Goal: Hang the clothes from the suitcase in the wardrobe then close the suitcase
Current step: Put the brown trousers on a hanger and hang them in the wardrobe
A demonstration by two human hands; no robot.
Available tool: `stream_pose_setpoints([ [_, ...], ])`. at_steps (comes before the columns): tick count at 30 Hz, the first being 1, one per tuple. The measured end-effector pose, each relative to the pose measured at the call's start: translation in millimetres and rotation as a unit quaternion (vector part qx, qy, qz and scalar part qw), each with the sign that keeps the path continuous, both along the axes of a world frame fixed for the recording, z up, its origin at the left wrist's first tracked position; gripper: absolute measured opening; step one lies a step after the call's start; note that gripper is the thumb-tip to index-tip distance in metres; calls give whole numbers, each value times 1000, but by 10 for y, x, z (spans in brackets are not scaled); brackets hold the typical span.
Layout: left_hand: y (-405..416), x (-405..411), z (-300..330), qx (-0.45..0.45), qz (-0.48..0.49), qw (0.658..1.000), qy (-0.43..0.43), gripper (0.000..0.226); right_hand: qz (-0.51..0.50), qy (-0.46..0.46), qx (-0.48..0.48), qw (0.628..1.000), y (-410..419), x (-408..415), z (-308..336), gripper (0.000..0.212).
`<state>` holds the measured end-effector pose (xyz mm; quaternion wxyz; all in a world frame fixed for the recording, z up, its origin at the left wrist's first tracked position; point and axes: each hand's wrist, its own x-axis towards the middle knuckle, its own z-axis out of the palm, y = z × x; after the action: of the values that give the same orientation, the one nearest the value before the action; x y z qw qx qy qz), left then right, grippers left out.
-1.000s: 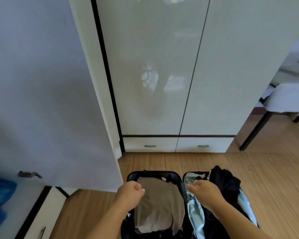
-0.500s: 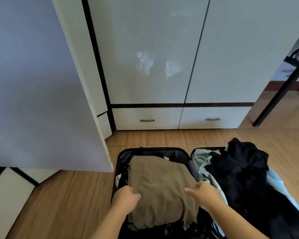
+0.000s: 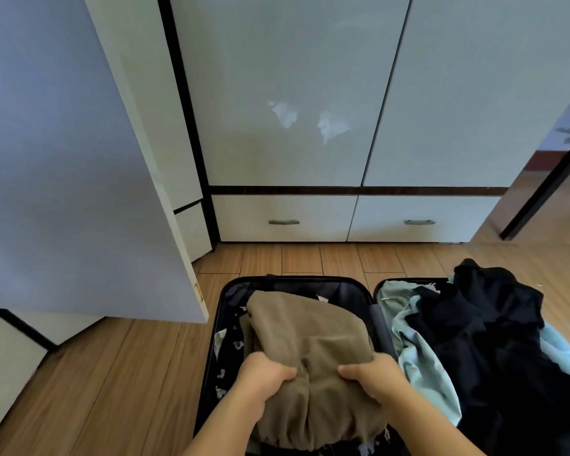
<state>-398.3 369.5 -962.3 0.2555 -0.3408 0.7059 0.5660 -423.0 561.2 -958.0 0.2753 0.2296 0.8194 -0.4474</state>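
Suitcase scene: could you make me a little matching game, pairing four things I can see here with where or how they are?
Things:
1. tan garment
2. black clothes
3. wardrobe door
4. drawers

States:
A. swung open, at left
B. shut, under the closed doors
C. gripped by both hands
D. heaped in the suitcase's right half

Pairs: 1-C, 2-D, 3-A, 4-B

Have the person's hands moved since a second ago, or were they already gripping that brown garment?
Yes. Both the left hand and right hand came down onto the brown garment in the suitcase, and now bunch its cloth.
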Motion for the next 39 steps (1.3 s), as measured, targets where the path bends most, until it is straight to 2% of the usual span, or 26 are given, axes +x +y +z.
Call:
stream_pose_setpoints([
  [2,17,-72,154,57,11,997,49,44,-53,52,-61,995,45,-48,94,25],
  [5,-41,-205,542,108,11,987,121,37,-130,96,-143,976,187,-134,393,19],
  [9,-37,-326,1291,179,2,959,219,15,-146,172,-199,954,270,-267,1043,19],
  [12,36,-390,2075,229,32,935,270,13,-107,191,-287,933,274,-292,1730,40],
  [14,78,-437,2663,254,59,921,289,13,-46,155,-345,925,303,-260,2206,64],
  [16,83,-486,3342,267,66,910,309,15,1,123,-360,925,319,-229,2761,81],
  [18,55,-475,3951,239,-3,909,341,28,-1,143,-341,929,329,-229,3346,81],
  [21,9,-388,4823,93,-199,913,343,69,-61,226,-292,927,340,-320,4394,72],
  [23,12,-331,5383,33,-223,915,336,86,-72,266,-297,914,355,-357,5164,72],
  [25,38,-304,6036,9,-173,916,362,79,-53,289,-331,897,396,-311,6003,81],
  [27,82,-313,6644,41,-70,924,373,48,-13,303,-340,890,466,-254,6627,104],
  [29,81,-379,7248,150,44,931,330,17,83,320,-290,898,538,-124,7213,120],
  [30,68,-414,7530,220,84,923,304,12,134,328,-274,894,564,-65,7457,122],
  [32,47,-435,8008,311,123,902,273,19,225,349,-221,882,575,51,7922,117],
  [34,58,-390,8385,340,128,894,263,25,298,412,-83,857,513,127,8321,110],
  [35,91,-325,8540,357,126,889,259,26,304,454,-18,837,454,157,8479,99],
  [37,139,-177,8797,375,99,883,266,25,235,556,31,797,321,185,8703,49],
  [38,143,-105,8895,358,72,890,272,24,178,582,15,793,282,206,8782,28],
  [39,130,-31,8975,332,47,901,275,25,132,588,-12,798,259,225,8846,20],
])
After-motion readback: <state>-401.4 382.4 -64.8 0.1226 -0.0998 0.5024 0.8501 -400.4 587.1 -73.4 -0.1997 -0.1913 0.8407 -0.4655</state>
